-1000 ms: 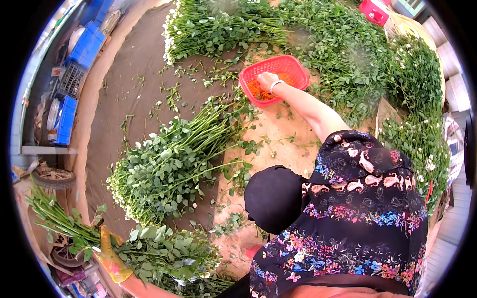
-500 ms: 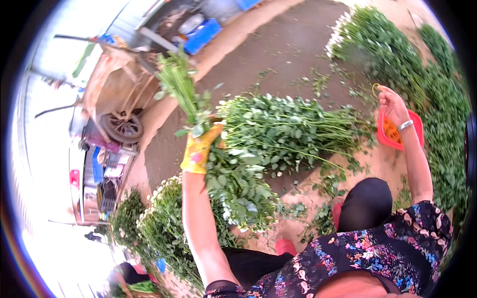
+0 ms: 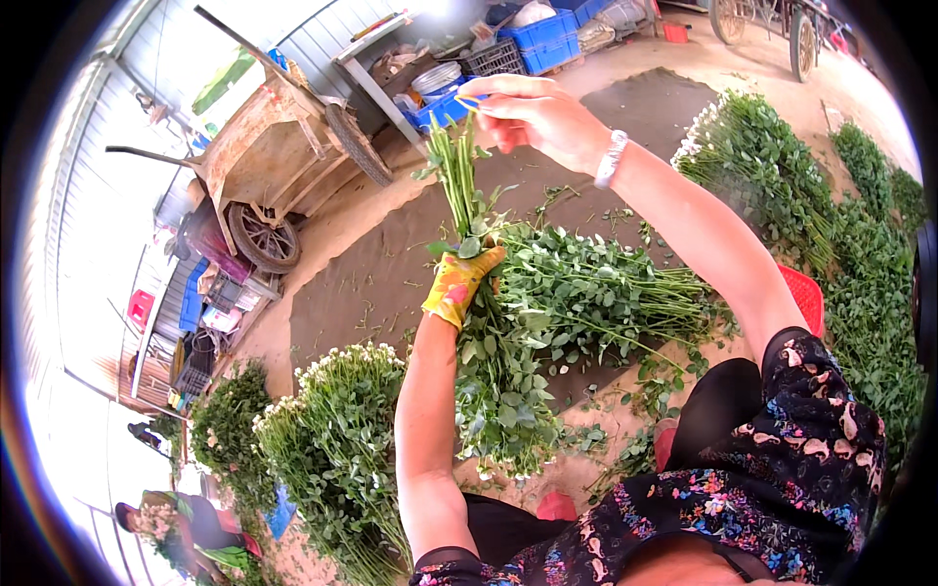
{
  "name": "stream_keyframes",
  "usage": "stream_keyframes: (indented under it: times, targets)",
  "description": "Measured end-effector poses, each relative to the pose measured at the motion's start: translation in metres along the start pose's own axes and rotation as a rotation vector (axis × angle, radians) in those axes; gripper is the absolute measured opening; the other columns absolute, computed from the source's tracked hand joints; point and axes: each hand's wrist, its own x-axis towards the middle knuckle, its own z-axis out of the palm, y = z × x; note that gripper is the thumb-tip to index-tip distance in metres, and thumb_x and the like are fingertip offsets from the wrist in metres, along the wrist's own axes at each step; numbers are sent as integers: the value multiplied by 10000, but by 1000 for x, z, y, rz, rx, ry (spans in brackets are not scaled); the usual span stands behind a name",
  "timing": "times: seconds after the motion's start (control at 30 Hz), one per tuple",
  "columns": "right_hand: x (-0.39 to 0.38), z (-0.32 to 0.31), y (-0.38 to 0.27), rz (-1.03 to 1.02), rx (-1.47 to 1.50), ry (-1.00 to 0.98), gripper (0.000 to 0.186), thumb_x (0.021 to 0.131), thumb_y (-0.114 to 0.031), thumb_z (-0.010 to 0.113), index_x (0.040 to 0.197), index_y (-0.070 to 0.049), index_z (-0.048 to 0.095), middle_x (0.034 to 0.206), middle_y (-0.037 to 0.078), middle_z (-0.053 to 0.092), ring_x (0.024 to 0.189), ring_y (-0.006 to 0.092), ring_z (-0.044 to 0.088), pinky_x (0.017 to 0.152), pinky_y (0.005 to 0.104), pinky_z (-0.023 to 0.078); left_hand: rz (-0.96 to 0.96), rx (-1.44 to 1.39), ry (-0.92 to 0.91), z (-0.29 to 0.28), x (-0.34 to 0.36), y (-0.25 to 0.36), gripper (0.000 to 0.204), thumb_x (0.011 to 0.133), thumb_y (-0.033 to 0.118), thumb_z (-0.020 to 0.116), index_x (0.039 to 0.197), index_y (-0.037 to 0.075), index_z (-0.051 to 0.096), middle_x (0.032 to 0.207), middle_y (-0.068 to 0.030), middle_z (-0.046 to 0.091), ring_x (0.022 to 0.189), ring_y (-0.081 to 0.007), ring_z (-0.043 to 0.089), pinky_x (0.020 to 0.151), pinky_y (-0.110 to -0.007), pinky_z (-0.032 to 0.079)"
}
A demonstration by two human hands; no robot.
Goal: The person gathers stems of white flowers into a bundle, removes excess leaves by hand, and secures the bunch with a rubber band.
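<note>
My left hand, in a patterned yellow glove, grips a bunch of leafy flower stems upside down, the cut ends pointing up and the white blooms low among the leaves. My bare right hand is raised at the top of the cut ends, fingers pinched on a yellow elastic band. Beside the bunch a heap of long stems lies on a dark sheet. A red plastic basket is partly hidden behind my right forearm.
More flower bundles lie at lower left and right. A rusty wheelbarrow, blue crates and shelving line the wall. A wheeled cart stands at upper right. Another person crouches at lower left.
My right hand has come from the red basket across to the top of the bunch, carrying the band. My left hand has lifted the bunch upright. The view has turned.
</note>
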Motion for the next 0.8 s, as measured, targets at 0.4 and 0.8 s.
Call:
stream_keyframes:
  times: [0.4, 0.8]
  targets:
    - [-56, 82, 98, 68, -631, -310, 132, 922, -86, 457, 985, -18, 552, 744, 60, 648, 652, 113, 630, 559, 262, 525, 158, 22, -73, -47, 37, -40, 126, 813, 144, 670, 846, 26, 641, 717, -37, 631, 558, -123, 557, 465, -289, 442]
    - [-54, 73, 77, -85, -1458, -895, 99, 766, -81, 541, 727, 2, 580, 603, 161, 578, 616, 355, 604, 548, 469, 465, 429, 421, 274, 3, 64, -54, 292, 859, 217, 585, 1093, 49, 538, 854, -107, 640, 741, -274, 604, 635, -365, 482]
